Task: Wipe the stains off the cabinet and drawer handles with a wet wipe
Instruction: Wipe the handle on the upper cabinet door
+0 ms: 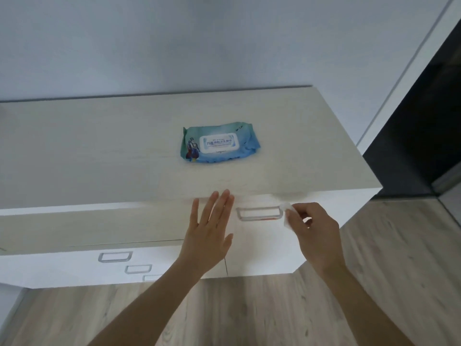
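Observation:
A white cabinet [262, 248] with a pale wood top stands against the wall. Its upper right front carries a silver loop handle [259, 212] with a reddish stain along the lower bar. My right hand [314, 233] pinches a small folded white wet wipe [287, 213] against the right end of that handle. My left hand [212, 231] rests flat, fingers spread, on the cabinet front just left of the handle. Lower left, three more silver drawer handles [115, 256] step downward. A blue wet wipe pack [219, 144] lies on the top, its lid shut.
Wood-look floor [249, 315] runs below and to the right of the cabinet. A dark doorway or panel [424, 126] stands at the right beyond the cabinet's end. A plain wall is behind.

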The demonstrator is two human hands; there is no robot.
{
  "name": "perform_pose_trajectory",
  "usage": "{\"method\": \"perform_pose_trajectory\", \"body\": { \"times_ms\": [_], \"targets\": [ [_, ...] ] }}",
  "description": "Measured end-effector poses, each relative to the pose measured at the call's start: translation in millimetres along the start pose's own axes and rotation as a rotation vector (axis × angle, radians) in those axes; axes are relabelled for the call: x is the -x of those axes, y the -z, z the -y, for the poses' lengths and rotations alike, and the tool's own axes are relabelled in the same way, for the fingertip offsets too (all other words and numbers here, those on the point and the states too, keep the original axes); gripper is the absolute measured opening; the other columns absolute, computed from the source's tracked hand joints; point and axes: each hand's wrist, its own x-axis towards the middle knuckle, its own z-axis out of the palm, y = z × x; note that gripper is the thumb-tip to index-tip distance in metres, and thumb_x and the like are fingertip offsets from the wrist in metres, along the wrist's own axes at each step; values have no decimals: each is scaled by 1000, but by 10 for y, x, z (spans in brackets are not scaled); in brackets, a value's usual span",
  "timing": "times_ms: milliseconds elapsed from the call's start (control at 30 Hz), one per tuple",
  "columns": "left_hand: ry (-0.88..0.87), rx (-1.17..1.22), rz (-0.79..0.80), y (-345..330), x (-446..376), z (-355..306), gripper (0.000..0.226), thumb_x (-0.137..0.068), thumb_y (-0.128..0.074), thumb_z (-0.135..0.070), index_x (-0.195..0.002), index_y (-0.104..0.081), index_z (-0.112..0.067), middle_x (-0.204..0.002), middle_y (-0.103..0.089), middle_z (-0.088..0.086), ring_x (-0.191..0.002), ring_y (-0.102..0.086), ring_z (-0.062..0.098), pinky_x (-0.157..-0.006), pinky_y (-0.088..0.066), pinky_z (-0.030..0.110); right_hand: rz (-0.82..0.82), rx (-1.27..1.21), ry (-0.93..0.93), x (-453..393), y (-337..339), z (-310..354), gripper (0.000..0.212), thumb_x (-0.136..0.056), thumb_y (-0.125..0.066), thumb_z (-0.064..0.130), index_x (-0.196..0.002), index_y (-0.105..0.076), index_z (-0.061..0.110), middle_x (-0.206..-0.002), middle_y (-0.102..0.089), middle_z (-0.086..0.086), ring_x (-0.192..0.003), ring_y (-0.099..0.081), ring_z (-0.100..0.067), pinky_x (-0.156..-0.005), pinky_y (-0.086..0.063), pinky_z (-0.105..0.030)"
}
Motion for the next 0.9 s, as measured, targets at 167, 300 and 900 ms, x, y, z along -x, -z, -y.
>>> {"method": "perform_pose_trajectory", "body": {
  "times_ms": [167, 300, 900],
  "targets": [
    [44, -98, -291, -566, -67, -50, 102, -69, -68, -67, -142, -33, -5, -144, -33, 12, -132, -34, 29, -112, -12, 57, -114, -16, 120, -101, -143, -461, 24, -85, -65, 21, -70, -58, 38, -83, -64, 23, -76, -57, 4, -65, -38, -1],
    [88, -124, -523, -862, -233, -92, 97, -71, -61, -76, -133, -40, -4, -135, -36, 14, -126, -37, 31, -109, -18, 59, -175, -53, 229, -152, -322, -871, 25, -87, -64, 21, -78, -58, 43, -85, -61, 31, -75, -56, 6, -66, -36, 2],
    [123, 57, -733, -1154, -395, -230, 120, -70, -55, -78, -146, -19, 8, -152, -18, 29, -141, -7, 39, -113, 3, 57, -412, -403, 738, -357, -895, -1388, 20, -92, -59, 15, -107, -66, 26, -98, -64, 15, -93, -60, 6, -84, -42, -9]
  ]
}}
